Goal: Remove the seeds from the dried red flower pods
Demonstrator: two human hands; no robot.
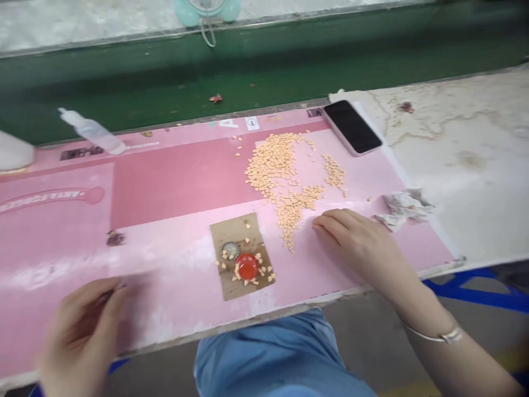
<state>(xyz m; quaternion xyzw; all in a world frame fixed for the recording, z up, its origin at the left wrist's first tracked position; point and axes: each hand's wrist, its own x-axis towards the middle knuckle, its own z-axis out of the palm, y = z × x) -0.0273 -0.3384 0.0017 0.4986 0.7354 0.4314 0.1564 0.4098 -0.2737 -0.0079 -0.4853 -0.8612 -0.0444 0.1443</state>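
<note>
My left hand (pixel 85 331) is at the lower left over the pink sheet (pixel 177 190), slightly blurred. Its thumb and forefinger pinch a small dark thing that I cannot make out. My right hand (pixel 359 242) rests on the sheet with fingers curled together, just right of a spread of small beige heart-shaped pieces (pixel 270 162). Its thumb and whatever it may hold are hidden. Between the hands lies a brown cardboard piece (pixel 231 286). On it sit a red round cap (pixel 248 267), a ridged metal bottle cap (pixel 230 251) and several loose beige pieces.
A phone (pixel 352 128) lies at the back right, with crumpled tissue (pixel 407 207) nearer me. At the back left are a clear dropper bottle (pixel 97 134) and a white container (pixel 14 151). A green trough (pixel 165 77) runs behind the table. A dark clump (pixel 115 238) lies left.
</note>
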